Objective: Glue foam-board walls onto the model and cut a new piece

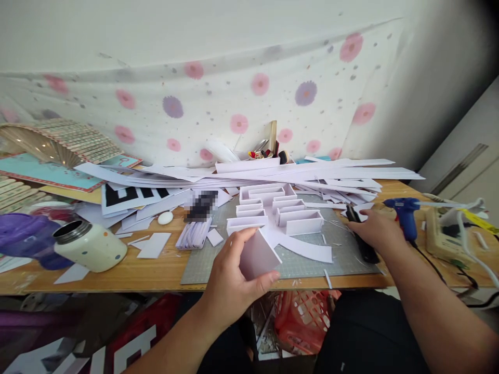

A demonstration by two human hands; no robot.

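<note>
My left hand (237, 283) grips a piece of white foam board (259, 254) bent or joined at an angle, thumb below and fingers behind it. It is held above the front edge of a grey cutting mat (249, 272). On the right of the mat, my right hand (376, 231) is closed over a long black hand tool (364, 249); the fingers partly hide it, and its exact kind does not show. Between the hands stands a white foam-board letter shape with raised walls (300, 223). A curved white strip (307, 249) lies in front of it.
A blue glue gun (407, 215) and a power strip (438, 236) with cords lie at right. Long white strips (249, 179) are piled behind. A cream bottle (93, 246) lies tilted at left beside a purple container (31, 239). A red basket (304, 322) sits below the table.
</note>
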